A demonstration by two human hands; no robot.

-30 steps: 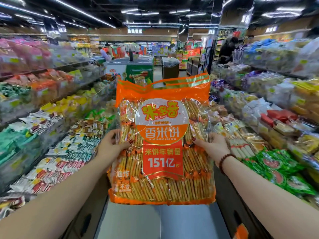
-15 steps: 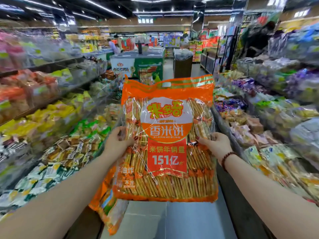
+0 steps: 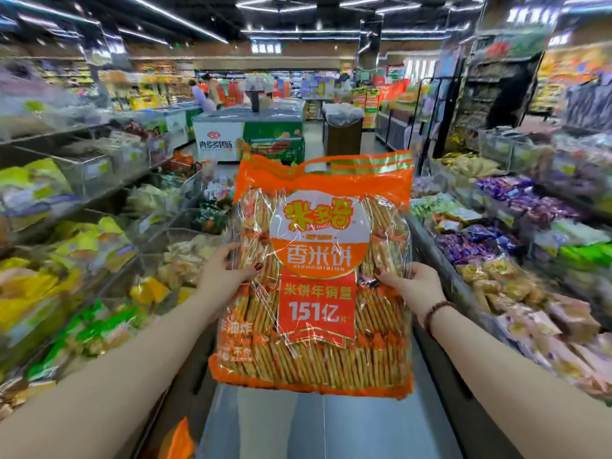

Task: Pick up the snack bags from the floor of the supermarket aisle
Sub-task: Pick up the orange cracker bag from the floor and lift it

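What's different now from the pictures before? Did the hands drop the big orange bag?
The person moved a little forward down the aisle: the shelf goods slid past and the freezer ahead looks nearer. Nothing was let go or picked up. The left hand and right hand still grip the orange snack bag by its sides, upright.

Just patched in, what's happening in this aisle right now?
A person stands in a supermarket aisle holding one large orange snack bag upright in front of them, clear of the floor. The left hand grips its left edge and the right hand grips its right edge, thumbs on the front. Stocked shelves run along both sides. Something orange, perhaps another bag, shows low at the bottom left, too cut off to be sure.
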